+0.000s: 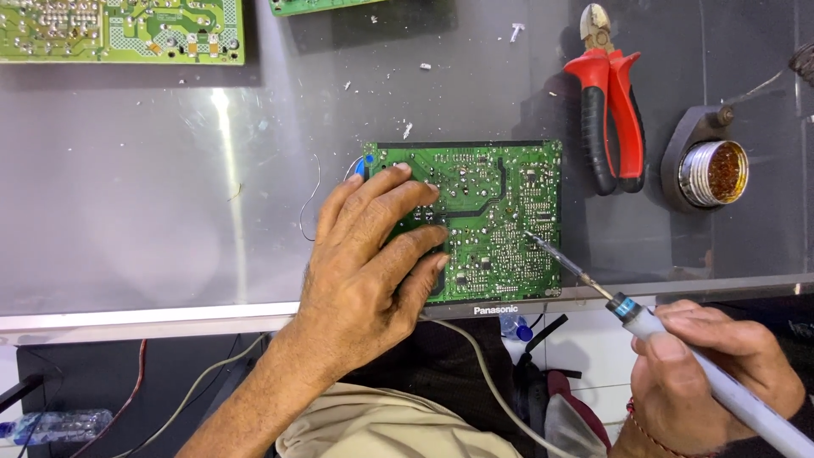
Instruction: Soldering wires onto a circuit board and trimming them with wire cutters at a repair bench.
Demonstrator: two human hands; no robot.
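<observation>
Green rectangular circuit board (500,220): left hand (373,254) spread flat on it; right hand (712,373) grips white soldering iron (678,348), tip touching board.

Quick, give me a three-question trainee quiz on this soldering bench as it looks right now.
1. True or false: the left hand lies flat on the green circuit board.
2. Which tool does the right hand hold: A) red-handled cutters, B) soldering iron, C) a screwdriver?
3. Fill in: the iron's tip touches the board near its ____ edge in the picture.

Key: 1 true; 2 B; 3 right.
</observation>
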